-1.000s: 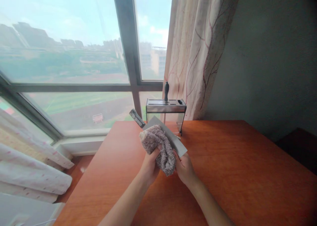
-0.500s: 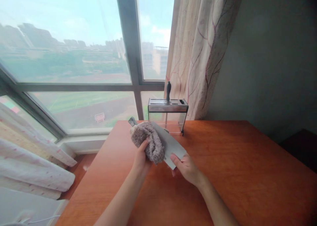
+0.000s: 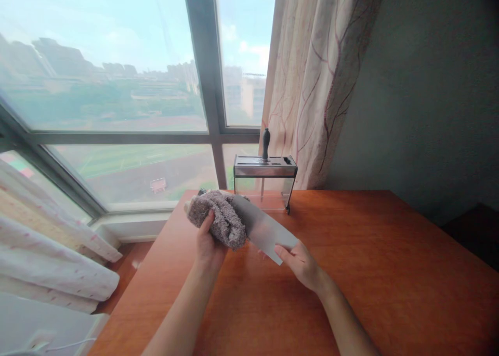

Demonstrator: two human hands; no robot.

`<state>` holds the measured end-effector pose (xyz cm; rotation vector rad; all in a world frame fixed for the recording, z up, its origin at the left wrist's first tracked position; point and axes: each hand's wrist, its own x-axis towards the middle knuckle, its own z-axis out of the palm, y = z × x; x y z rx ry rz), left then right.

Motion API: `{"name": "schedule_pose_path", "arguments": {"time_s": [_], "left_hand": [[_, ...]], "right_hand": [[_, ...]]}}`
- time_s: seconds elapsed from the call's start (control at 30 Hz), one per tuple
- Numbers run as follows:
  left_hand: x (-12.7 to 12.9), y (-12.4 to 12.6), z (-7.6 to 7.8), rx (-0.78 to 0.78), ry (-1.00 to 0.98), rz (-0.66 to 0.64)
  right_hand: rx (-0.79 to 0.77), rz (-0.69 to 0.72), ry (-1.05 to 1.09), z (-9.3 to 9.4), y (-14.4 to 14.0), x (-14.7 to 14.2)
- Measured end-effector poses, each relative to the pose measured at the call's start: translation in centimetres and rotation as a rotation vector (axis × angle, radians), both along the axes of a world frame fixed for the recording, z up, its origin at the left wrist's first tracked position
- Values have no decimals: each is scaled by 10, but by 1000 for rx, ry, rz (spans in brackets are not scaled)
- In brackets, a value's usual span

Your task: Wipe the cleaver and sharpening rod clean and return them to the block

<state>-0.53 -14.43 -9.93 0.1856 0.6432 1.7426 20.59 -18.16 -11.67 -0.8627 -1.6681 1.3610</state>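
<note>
Above the table, a cleaver with a broad, flat metal blade slants from upper left to lower right. Thumb and fingers of my right hand pinch the blade near its lower right end. A fluffy grey-brown towel is bunched over the cleaver's other end, and my left hand is closed around it, thumb on top. Most of the handle is hidden by the towel; only a small dark tip shows past it. Some left fingers are out of sight under the towel.
Behind my hands, a clear-sided knife block with a metal top stands on the reddish-brown wooden table; a dark-handled knife sticks up from it. A large window and curtains lie beyond the far edge.
My left hand and the towel have moved left and slightly up along the cleaver, covering its handle end and baring more blade. My right hand has shifted slightly right, still pinching the blade.
</note>
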Motion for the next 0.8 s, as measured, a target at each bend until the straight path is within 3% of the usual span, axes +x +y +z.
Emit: {"name": "schedule_pose_path", "arguments": {"time_s": [0.33,0.5,0.63,0.8], "left_hand": [[-12,3,-1,63,-53,8],[-21,6,2,130,-76,71],[-15,4,0,37,-113,-15],[-1,1,-5,-87,-45,-115]], "right_hand": [[-148,-110,259,-6,0,14],[-179,-145,214,-11,3,15],[-151,-252,142,-8,3,5],[-144,-281,119,-10,2,4]]}}
